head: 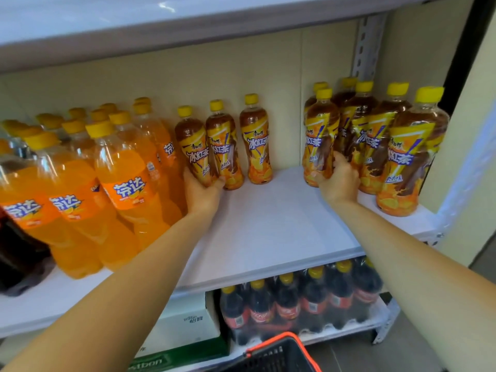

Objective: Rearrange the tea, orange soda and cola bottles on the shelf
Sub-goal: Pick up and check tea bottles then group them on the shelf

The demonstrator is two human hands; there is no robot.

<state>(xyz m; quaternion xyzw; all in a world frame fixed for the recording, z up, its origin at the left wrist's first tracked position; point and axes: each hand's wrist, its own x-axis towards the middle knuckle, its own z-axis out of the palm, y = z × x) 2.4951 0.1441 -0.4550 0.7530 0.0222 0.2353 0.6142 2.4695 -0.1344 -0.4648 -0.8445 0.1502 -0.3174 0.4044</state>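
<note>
From the head camera, both hands are on tea bottles on the white shelf board point(268, 232). The left hand point(202, 193) grips the base of a brown iced-tea bottle with a yellow cap and yellow label point(193, 146). It tilts slightly and is the leftmost of a short row of three, just beside the clear plastic orange soda bottles point(126, 178) packed on the left. The right hand point(339, 179) curls round the foot of another yellow-capped tea bottle point(319, 138) at the left front of the tea cluster point(375, 135) by the right-hand post. Bare shelf lies between the two groups. A dark cola bottle point(16, 248) shows at the far left edge.

The tea seems to be the group being sorted. The next move likely calls for sliding both bottles together across the gap, kept upright so neighbours do not topple.
</note>
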